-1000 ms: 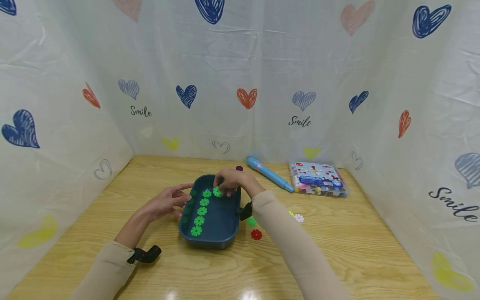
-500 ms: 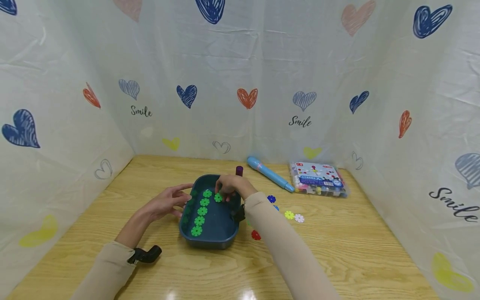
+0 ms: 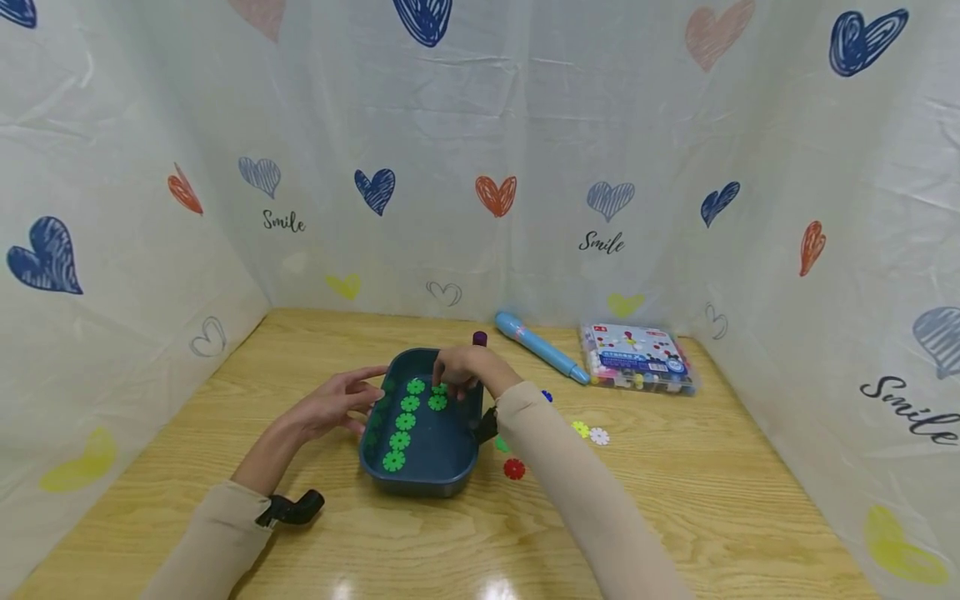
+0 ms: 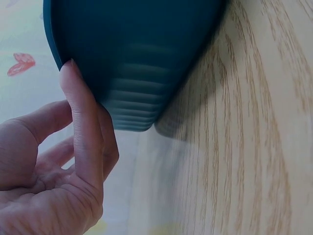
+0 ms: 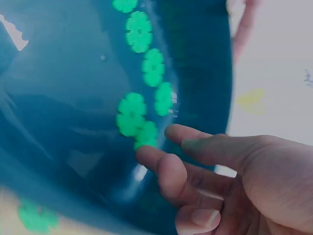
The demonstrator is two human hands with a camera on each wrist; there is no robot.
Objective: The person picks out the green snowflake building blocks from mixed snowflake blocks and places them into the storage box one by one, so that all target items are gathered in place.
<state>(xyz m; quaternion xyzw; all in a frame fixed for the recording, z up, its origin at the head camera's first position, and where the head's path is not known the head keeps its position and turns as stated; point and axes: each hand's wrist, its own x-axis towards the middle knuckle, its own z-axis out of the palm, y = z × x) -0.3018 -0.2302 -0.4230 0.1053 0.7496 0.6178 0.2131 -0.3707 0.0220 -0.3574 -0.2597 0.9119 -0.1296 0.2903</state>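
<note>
Heart-printed sheeting walls a wooden desk where a dark teal tray holds green flower discs in rows; the right hand, fingers relaxed, touches the newest disc, and a careless nudge could scatter the line. The left hand rests straight fingers on the tray's outer wall, so a push might slide it; the right fingertips hide any pinched disc.

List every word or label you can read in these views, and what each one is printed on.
"Smile" – on the heart-print curtain, back wall left, at.
"Smile" – same curtain, back wall right, at.
"Smile" – same curtain, right wall, at.
Label on the clear plastic box: print too small to read.
Blue pen, teal tray: no text visible.
</note>
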